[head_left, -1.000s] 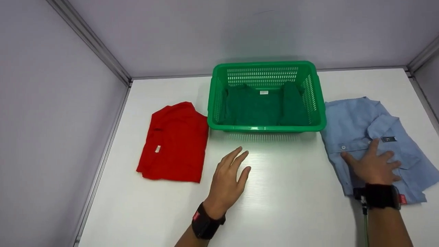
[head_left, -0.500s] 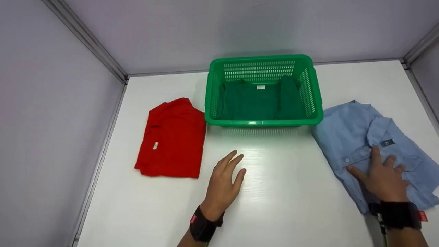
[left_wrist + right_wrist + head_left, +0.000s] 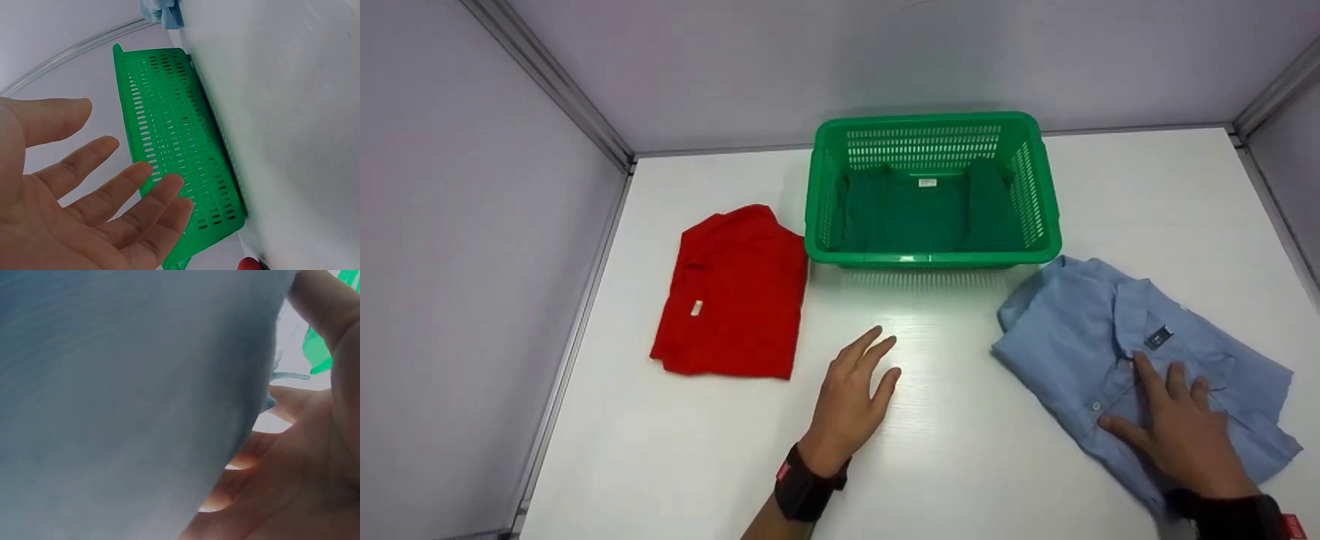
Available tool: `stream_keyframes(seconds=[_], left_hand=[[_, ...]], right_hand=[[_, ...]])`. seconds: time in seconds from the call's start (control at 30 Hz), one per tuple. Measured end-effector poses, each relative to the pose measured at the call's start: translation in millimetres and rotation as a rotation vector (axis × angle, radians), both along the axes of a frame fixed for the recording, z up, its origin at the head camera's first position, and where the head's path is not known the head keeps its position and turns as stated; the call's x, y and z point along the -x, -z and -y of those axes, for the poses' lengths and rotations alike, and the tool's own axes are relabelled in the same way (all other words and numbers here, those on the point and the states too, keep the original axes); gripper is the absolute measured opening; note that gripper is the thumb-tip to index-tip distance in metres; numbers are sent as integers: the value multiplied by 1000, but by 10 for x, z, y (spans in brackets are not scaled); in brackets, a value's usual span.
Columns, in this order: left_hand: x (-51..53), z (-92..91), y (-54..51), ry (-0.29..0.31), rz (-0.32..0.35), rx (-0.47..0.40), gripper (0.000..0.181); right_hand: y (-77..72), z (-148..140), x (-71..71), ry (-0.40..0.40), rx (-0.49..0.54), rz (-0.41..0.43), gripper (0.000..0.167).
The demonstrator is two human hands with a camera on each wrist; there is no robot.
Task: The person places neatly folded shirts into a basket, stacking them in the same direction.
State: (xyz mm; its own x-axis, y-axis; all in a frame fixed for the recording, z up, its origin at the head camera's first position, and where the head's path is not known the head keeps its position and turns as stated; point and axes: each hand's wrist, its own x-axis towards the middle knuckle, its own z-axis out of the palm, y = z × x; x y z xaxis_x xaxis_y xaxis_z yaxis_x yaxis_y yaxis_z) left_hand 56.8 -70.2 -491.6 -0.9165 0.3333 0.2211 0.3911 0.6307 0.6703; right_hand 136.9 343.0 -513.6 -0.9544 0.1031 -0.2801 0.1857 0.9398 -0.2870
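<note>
A folded light-blue button shirt [image 3: 1057,330], with a dark label by its collar, lies turned at an angle on the right of the table. My right hand [image 3: 1189,435] rests on it palm down, its fingers spread on the cloth near the buttons. In the right wrist view, blue cloth [image 3: 124,405] close to the lens covers most of the picture and hides the fingertips. My left hand [image 3: 847,405] is held above the middle of the table with fingers loosely extended, touching nothing. Nearest to it are the green basket [image 3: 930,259] and a folded red shirt [image 3: 742,307].
Inside the basket lies a folded dark-green garment [image 3: 922,217] with a white tag. The basket stands near the back wall [image 3: 720,67], between the red and blue shirts. A side wall [image 3: 457,300] bounds the white table [image 3: 945,450] on the left.
The blue shirt has slid toward the front and left and turned on the table, with my right hand moving along on it. My left hand has barely moved. The head view has shifted slightly.
</note>
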Motion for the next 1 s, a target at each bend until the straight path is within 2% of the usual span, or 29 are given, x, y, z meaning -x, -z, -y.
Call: stream_keyframes(seconds=[0.3,0.43,0.5,0.57,0.8,1.0], left_hand=[[-28,10,-3,1,27,25,41],[-53,32,32,-28,15,37,42],[-66,55,48,-45,31,50,42],[-68,96,62,-63,60,64,43],[-36,281,85,-98,222,110,53],[31,438,50,-137,303,138,65]], right_hand=[[-55,510,-33,-138,-14,52,112],[-62,769,-26,-206,1,21,107],[-65,899,-10,-239,5,-5,105],[-68,1036,23,-271,7,-31,105],[-104,1433,214,-363,40,-78,104],[-118,1687,415,-436,70,-91,103]])
